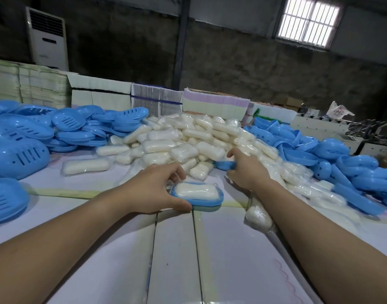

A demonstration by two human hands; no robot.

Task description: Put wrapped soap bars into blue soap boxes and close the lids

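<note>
- Resting on the white table (210,260) near its middle, a blue soap box (216,199) base is seen with a wrapped soap bar (195,191) lying inside it; no lid is on it.
- The box is gripped at its left end by the left hand (153,189), thumb curled along the near rim and fingers hooked over the far rim.
- A blue lid (226,165) at the foot of the soap pile (188,141) is pinched by the right hand (247,170); how firmly it is held cannot be told, since the fingers are partly hidden.
- Another wrapped bar (258,216) lies under the right forearm.
- Slotted blue lids (34,130) are heaped at the left, and more blue box parts (341,159) at the right.
- Stacks of flat cartons (100,93) are lined up behind the pile.
</note>
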